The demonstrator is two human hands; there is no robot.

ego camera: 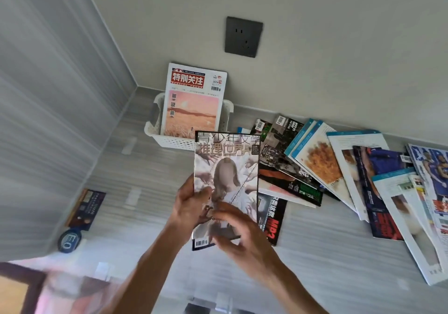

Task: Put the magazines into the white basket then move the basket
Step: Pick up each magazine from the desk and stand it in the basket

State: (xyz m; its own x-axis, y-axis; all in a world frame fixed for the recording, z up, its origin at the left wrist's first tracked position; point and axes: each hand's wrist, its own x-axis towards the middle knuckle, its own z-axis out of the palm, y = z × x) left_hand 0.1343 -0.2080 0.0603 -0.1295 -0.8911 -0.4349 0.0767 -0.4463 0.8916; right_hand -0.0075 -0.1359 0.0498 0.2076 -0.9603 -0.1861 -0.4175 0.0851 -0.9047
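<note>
Both bare hands are raised in front of the camera and hold one glossy magazine with a pale cover of reaching hands (226,168) upright above the grey striped floor (145,192). The left hand (191,204) is clamped on its left edge, thumb on the cover. The right hand (238,236) is blurred; its fingers lie over the lower cover and seem to grip it. Behind, the white perforated plastic basket (174,141) stands against the wall and already contains an upright magazine with a red title and a pink sky picture (194,100). To the right, many magazines lie spread and overlapping on the floor (339,173). A dark wall socket (243,37) is above them.
</note>
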